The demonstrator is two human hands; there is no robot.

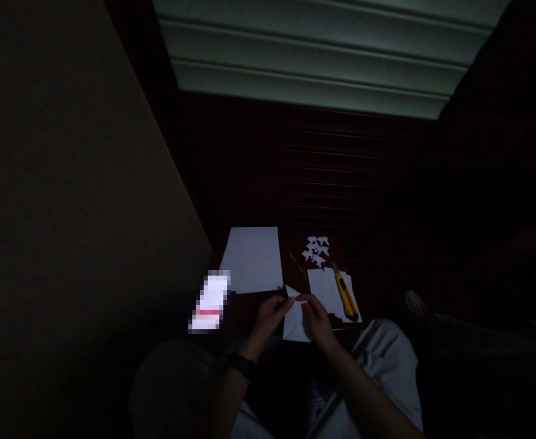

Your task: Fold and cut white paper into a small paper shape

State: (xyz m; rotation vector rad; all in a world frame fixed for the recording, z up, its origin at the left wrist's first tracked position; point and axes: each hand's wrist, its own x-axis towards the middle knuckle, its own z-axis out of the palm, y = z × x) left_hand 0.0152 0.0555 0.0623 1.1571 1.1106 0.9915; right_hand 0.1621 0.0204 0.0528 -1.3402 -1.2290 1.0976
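A: Since we only have the head view, and it's dark, we keep it short. Where's the paper piece (294,329)?
B: Low centre, at the near edge of the table (244,306), between both hands. Left hand (270,314) and right hand (319,322) each pinch its top edge, fingertips nearly meeting. Both are closed on it.
A: Axis?
B: We read it as running from the pinch down toward the lap. Neither hand is nearer, since both are on it.
A: Around it?
B: Yellow utility knife (345,297) just right of the right hand, lying on a cut sheet (325,286), long axis running away-to-near. The right hand is closer to it. Blank sheet (255,259) beyond the left hand, small cut-outs (316,250) further back, thin dark tool (297,264) between the two.
A: Any text?
B: None we can read. Bright patch (210,302) at left is pixelated. Dark watch (240,364) on the left wrist, no markings visible.
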